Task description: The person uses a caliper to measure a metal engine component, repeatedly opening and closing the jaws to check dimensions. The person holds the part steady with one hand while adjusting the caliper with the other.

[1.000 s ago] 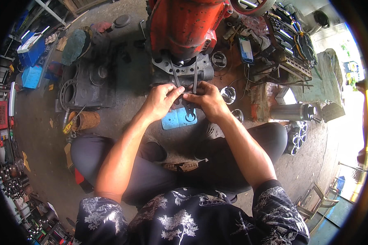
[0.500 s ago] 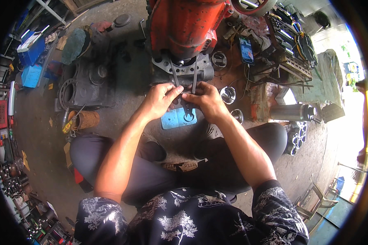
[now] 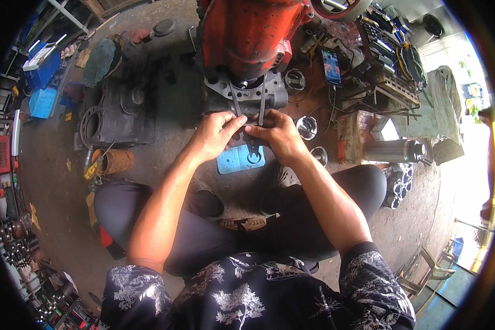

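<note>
Both hands meet in front of the red engine casing (image 3: 250, 38). My left hand (image 3: 214, 132) and my right hand (image 3: 278, 135) pinch a dark two-legged metal tool (image 3: 261, 102) between thumbs and fingers. Its two long flat legs spread upward and reach the grey metal face (image 3: 220, 88) below the casing. The tool's lower end shows beneath my fingers; its exact kind is unclear, and my fingers cover the middle. Under my hands lies a light blue flat packet or box (image 3: 231, 162), with a dark ring shape over it.
Several pistons, one of them a shiny piston (image 3: 307, 127), stand to the right, near a phone (image 3: 331, 67) and a steel flask (image 3: 390, 150). At left are a dark engine block part (image 3: 115, 118) and a rusty can (image 3: 118, 161). Tools fill a rack (image 3: 390, 88) at far right.
</note>
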